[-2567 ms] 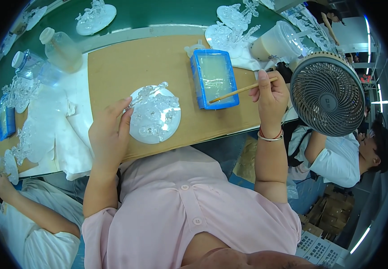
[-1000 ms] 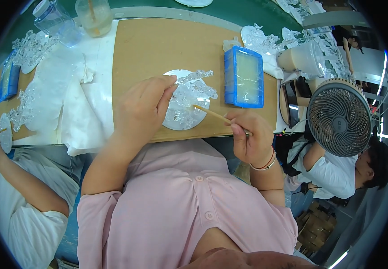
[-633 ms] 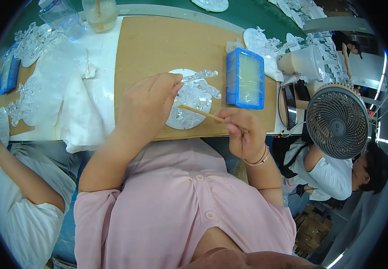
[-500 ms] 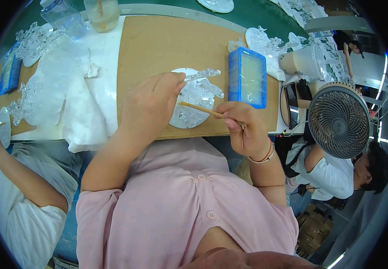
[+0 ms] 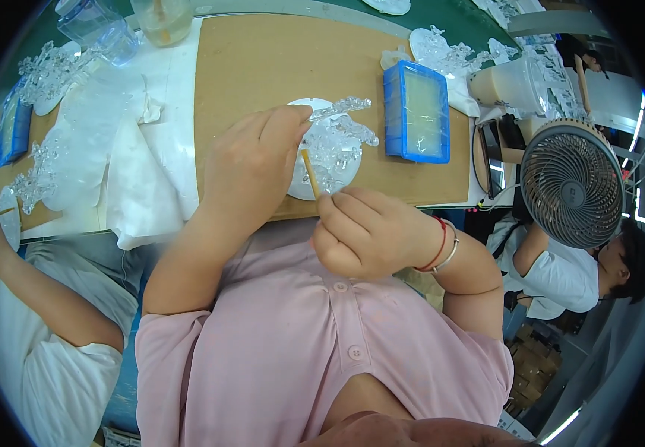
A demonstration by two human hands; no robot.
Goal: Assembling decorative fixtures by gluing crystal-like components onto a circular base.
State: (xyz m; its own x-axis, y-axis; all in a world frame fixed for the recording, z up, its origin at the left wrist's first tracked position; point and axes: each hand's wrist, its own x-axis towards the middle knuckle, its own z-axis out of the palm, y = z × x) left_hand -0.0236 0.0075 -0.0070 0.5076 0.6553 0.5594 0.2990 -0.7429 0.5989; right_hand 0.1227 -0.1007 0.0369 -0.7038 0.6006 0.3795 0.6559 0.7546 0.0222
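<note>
My left hand (image 5: 263,149) is closed on a clear, knobbly plastic piece (image 5: 346,106), pinched at its left end over a white round disc (image 5: 342,179). Several clear, lumpy pieces (image 5: 335,145) lie heaped on that disc. In my right hand (image 5: 371,235) is a thin wooden stick (image 5: 310,170), gripped near its lower end. The stick points up and away, its tip close beside my left fingers and the left edge of the clear heap. Whether the tip touches anything cannot be made out.
The disc lies on a brown cardboard sheet (image 5: 263,67). A blue-rimmed box (image 5: 418,112) stands to its right, near a fan (image 5: 573,183). White cloth (image 5: 140,186) covers the left side, with jars (image 5: 162,18) behind. Co-workers sit at left and right.
My right hand has moved left and nearer to me, turning the stick from a flat slant to nearly upright in the picture. My left hand keeps its pinch on the clear piece.
</note>
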